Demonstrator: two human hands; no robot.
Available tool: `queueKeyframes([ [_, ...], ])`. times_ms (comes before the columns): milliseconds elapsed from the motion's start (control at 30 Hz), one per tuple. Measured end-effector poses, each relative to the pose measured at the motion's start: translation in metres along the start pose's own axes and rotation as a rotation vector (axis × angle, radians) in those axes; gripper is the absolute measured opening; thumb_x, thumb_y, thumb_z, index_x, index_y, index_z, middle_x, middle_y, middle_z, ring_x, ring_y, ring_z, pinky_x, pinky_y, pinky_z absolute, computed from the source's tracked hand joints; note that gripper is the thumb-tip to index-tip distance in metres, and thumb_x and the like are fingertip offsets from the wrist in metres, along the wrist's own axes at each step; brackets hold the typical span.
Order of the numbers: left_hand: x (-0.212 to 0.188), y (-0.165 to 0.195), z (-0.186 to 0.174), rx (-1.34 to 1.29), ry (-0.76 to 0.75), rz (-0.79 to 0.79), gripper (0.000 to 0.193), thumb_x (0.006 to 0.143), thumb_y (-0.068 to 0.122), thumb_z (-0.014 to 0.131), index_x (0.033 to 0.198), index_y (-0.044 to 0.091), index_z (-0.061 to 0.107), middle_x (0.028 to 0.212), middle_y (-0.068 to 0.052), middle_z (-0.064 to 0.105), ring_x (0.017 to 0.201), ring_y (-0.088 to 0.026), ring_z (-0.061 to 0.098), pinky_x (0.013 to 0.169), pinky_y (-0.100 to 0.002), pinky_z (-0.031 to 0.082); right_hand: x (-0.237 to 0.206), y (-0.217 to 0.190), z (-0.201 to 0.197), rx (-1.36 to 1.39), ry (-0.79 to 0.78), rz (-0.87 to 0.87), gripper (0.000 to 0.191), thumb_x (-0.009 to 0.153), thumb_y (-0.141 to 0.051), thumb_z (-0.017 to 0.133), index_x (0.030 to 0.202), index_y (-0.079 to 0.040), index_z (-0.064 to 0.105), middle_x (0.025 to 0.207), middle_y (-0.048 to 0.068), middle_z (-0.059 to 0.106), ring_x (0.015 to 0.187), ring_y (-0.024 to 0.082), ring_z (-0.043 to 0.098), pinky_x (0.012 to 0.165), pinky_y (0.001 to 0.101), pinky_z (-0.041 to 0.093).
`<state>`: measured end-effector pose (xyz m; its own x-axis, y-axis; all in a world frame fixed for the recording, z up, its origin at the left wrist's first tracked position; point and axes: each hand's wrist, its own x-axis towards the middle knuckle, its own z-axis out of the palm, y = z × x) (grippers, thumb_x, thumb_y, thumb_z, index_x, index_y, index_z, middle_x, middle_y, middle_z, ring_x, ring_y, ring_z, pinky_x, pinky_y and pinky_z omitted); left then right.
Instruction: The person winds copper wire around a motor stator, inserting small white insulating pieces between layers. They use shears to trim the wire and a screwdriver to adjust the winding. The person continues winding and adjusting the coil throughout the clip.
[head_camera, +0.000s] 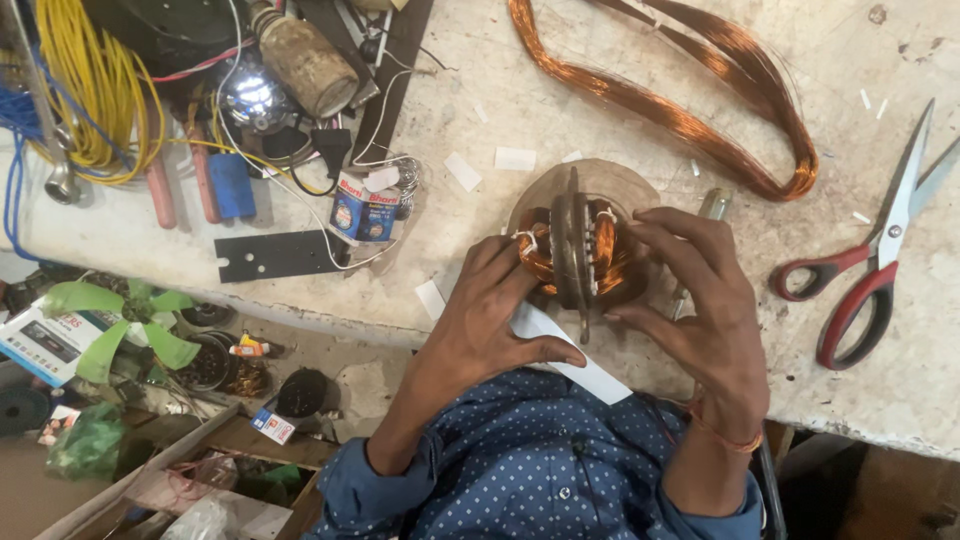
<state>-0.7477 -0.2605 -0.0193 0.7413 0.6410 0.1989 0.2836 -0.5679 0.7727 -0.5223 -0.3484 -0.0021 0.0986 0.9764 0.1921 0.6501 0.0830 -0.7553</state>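
A round motor stator (577, 250) wound with copper wire stands on edge on the worn white workbench (600, 60), on top of a round brownish disc (610, 180). My left hand (487, 320) presses against its left side, fingers on the winding tied with white string. My right hand (700, 300) cups its right side with fingers spread over the coil. A strip of white insulating paper (570, 365) lies under my left hand at the bench's front edge.
A long loop of copper wire (720, 100) lies at the back right. Red-handled scissors (870, 270) rest at the right. At the back left are yellow cable (90, 90), pliers, a small box (362, 210) and a black metal plate (275, 255). A green fan blade (120, 320) lies on the floor.
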Motion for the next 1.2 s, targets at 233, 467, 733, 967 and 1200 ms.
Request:
queueKeyframes([
  [233,0.004,-0.002,0.011,0.006,0.068,0.007,0.089,0.065,0.062,0.087,0.126,0.0,0.065,0.127,-0.016,0.063,0.121,-0.034,0.056,0.109,-0.048,0.044,0.008,0.005,-0.007,-0.086,-0.068,-0.042,0.079,0.057,-0.025,0.089,0.131,-0.007,0.067,0.141,0.011,0.056,0.13,0.031,0.055,0.108,0.0415,0.051],
  [467,0.007,-0.004,0.022,0.014,0.088,0.002,0.082,0.062,0.062,0.085,0.116,0.002,0.07,0.126,-0.015,0.064,0.116,-0.032,0.057,0.104,-0.048,0.045,0.008,0.012,-0.005,-0.018,-0.002,0.031,0.055,0.068,-0.017,0.089,0.118,-0.009,0.069,0.139,0.007,0.055,0.122,0.025,0.066,0.099,0.0324,0.061],
  [733,0.007,-0.009,0.025,-0.003,0.095,0.014,0.078,0.065,0.061,0.084,0.116,0.003,0.07,0.126,-0.015,0.064,0.12,-0.033,0.057,0.107,-0.049,0.044,-0.001,0.017,-0.002,0.002,0.076,-0.047,0.075,0.06,-0.023,0.091,0.128,-0.008,0.065,0.14,0.008,0.062,0.131,0.028,0.059,0.115,0.0403,0.051],
  [967,0.007,-0.006,0.026,-0.029,0.176,0.034,0.081,0.068,0.06,0.082,0.122,0.002,0.068,0.126,-0.014,0.066,0.123,-0.034,0.058,0.11,-0.048,0.045,0.003,0.019,0.011,-0.118,-0.007,-0.122,0.075,0.055,-0.014,0.092,0.123,-0.002,0.064,0.139,0.015,0.058,0.139,0.037,0.049,0.116,0.0452,0.047],
  [1200,0.007,0.0,0.03,-0.026,0.253,0.05,0.079,0.072,0.064,0.079,0.123,0.004,0.067,0.119,-0.012,0.068,0.119,-0.031,0.062,0.106,-0.045,0.05,-0.001,0.013,0.013,-0.177,0.093,-0.157,0.07,0.055,-0.014,0.094,0.117,-0.004,0.065,0.133,0.013,0.063,0.133,0.035,0.057,0.112,0.0435,0.052],
])
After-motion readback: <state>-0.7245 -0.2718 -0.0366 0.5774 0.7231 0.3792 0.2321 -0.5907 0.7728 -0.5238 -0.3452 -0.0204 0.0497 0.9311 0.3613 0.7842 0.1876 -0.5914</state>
